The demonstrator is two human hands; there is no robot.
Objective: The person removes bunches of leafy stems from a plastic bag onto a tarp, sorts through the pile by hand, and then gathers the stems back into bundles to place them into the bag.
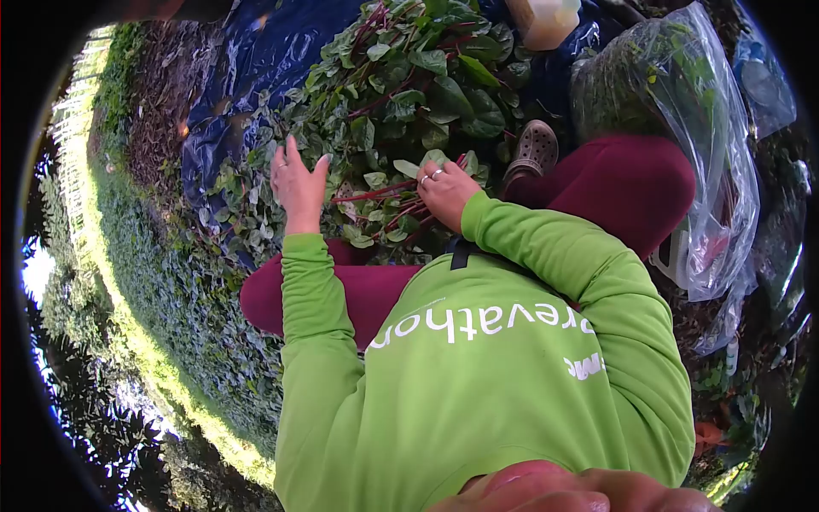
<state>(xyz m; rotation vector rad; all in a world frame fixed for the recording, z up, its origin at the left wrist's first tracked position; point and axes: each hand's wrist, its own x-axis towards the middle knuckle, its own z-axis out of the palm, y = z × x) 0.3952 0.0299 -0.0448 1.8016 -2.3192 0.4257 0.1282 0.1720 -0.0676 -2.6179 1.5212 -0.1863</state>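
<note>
My left hand [299,189] is at the left edge of a pile of leafy greens [431,90], its fingers spread and nothing held. Red-stemmed leafy sprigs [375,193] lie between my two hands. Their stems reach my right hand [445,194], which wears rings and has its fingers closed around them. More cut stems and leaves lie just below the hands, in front of my lap. The pile rests on a dark blue plastic sheet [256,53].
My crossed legs [627,183] flank the pile, with a clog [536,147] beside it. A large clear plastic bag [708,111] holding greens stands at the right. A pale container [546,21] sits at the top. Low green plants [179,290] cover the ground at left.
</note>
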